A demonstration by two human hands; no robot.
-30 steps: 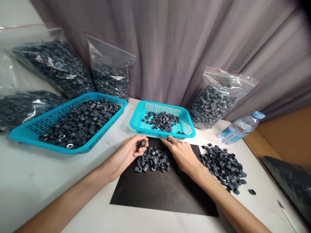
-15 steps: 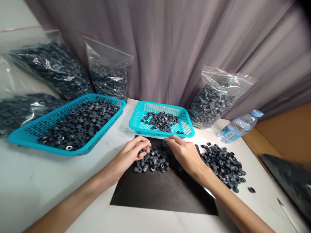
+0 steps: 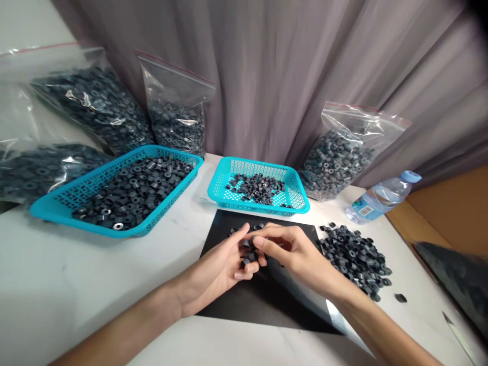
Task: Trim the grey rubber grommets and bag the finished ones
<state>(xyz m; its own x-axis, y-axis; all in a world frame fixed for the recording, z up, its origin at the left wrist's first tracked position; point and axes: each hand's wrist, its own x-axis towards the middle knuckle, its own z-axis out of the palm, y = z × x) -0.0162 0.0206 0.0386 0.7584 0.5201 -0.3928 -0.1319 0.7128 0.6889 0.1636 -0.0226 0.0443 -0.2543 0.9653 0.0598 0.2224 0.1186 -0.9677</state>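
Note:
Small dark grey rings [image 3: 250,257], short tube-like pieces, lie in the fingers of my left hand [image 3: 217,272], which is cupped with its palm turned up. My right hand [image 3: 299,251] reaches over it from the right, thumb and forefinger closed at a ring [image 3: 246,244] above the left fingers. Both hands are over a black mat [image 3: 263,300]. A few more rings on the mat peek out behind the hands; the rest there are hidden.
Beyond the mat stands a small blue basket [image 3: 217,190] with rings; a larger, fuller basket [image 3: 49,211] is left. A loose ring pile [image 3: 354,256] lies right, near a water bottle [image 3: 381,198]. Zip bags of rings [image 3: 339,162] line the curtain [image 3: 259,76].
My hands have come together and moved nearer to me, away from the pile on the mat. The left palm has turned up, now showing rings in it. The view has shifted slightly.

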